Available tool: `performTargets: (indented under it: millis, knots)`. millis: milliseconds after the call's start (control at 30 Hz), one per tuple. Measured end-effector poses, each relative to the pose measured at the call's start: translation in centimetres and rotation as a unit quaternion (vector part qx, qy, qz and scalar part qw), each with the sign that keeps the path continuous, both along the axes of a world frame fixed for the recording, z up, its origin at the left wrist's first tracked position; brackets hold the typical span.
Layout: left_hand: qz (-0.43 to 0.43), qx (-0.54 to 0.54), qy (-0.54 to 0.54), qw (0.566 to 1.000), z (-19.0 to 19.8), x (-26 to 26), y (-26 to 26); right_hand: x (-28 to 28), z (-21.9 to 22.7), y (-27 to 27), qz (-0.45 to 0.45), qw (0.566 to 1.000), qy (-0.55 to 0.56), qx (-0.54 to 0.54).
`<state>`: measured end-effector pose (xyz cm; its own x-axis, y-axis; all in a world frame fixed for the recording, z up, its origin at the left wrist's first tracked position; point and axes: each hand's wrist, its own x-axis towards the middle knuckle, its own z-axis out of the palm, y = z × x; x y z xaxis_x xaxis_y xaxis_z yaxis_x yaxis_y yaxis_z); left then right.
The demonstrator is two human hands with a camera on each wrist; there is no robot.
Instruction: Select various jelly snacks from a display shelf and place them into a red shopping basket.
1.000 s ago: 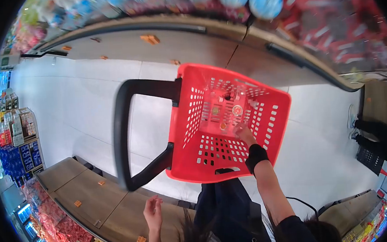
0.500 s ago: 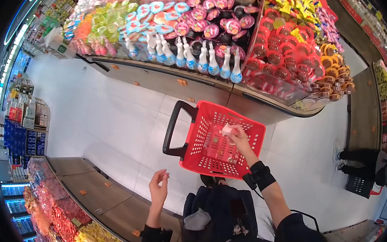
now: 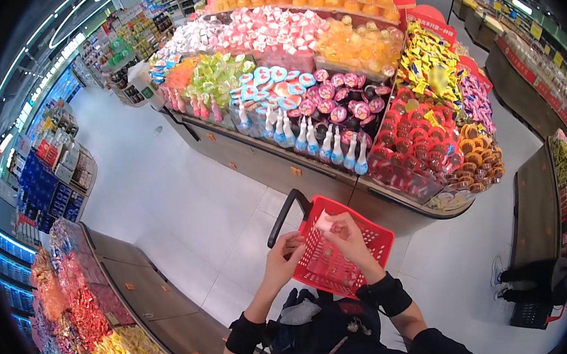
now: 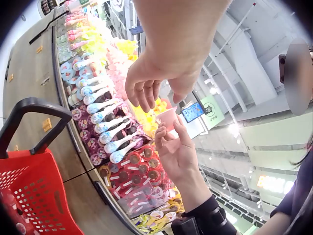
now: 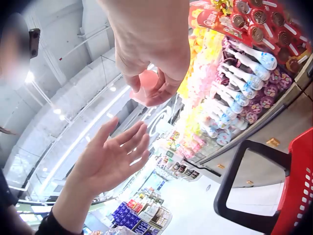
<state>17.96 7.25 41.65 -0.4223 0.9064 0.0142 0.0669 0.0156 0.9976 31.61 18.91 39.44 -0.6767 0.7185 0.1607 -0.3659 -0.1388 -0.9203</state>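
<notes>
My right hand [image 3: 348, 242] pinches a small pink cup-shaped sweet [image 3: 325, 221], like a jelly cup, between thumb and fingers above the basket. In the left wrist view the cup [image 4: 167, 118] flares at its rim. My left hand [image 3: 283, 260] is held beside it, fingers relaxed and slightly bent, with nothing in them. The right wrist view shows the left palm [image 5: 110, 161] turned up below the cup. Under both hands stands a red shopping basket [image 3: 376, 237] with a black handle [image 3: 288, 215]; several small packed items [image 3: 327, 267] lie inside.
A wooden display [image 3: 327, 177] of bulk sweets runs across the front, with a row of white-and-blue bottle-shaped sweets [image 3: 338, 151] along its edge. Another candy counter [image 3: 132, 289] stands at left. At right are a person's legs [image 3: 527, 274] and a dark basket [image 3: 529, 315].
My right hand has risen out of the basket with the pink cup. The left hand has moved up and right towards it. The head view has tilted up, showing more of the display.
</notes>
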Motion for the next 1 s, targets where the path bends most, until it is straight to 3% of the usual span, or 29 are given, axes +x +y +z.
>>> performTargets:
  millis: [67, 200, 267, 333, 400, 833, 933, 1000]
  knots:
    - [-0.013, -0.004, 0.009, 1.0, 0.7, 0.0, 0.3, -0.1, 1.7, -0.9, 0.018, 1.0, -0.009, -0.005]
    - [-0.021, -0.025, 0.025, 0.999, 1.4, 0.0, -0.2, 0.2, 1.9, -2.3, 0.045, 0.995, -0.023, 0.081]
    - [-0.028, 0.004, -0.128, 0.991, 1.1, -0.5, -0.2, 0.3, 2.3, -2.5, 0.059, 0.982, -0.1, 0.146]
    - [-0.032, -0.009, -0.132, 0.991, 0.8, -1.0, -0.1, 0.1, 2.4, -2.2, 0.047, 0.975, -0.117, 0.184]
    - [-0.041, -0.022, -0.135, 0.99, 0.5, -1.3, 0.2, -0.2, 2.7, -1.7, 0.017, 0.951, -0.105, 0.289]
    - [-0.011, -0.018, -0.206, 0.978, 0.3, -2.8, -2.3, -2.1, 3.8, -2.5, 0.113, 0.922, -0.157, 0.336]
    - [0.027, 0.02, -0.15, 0.988, 1.9, -3.3, -3.0, -3.0, 4.3, -3.5, 0.092, 0.948, -0.125, 0.279]
    - [0.051, 0.039, 0.064, 0.996, 3.1, -3.8, -3.6, -3.9, 4.3, -3.7, 0.098, 0.961, -0.124, 0.229]
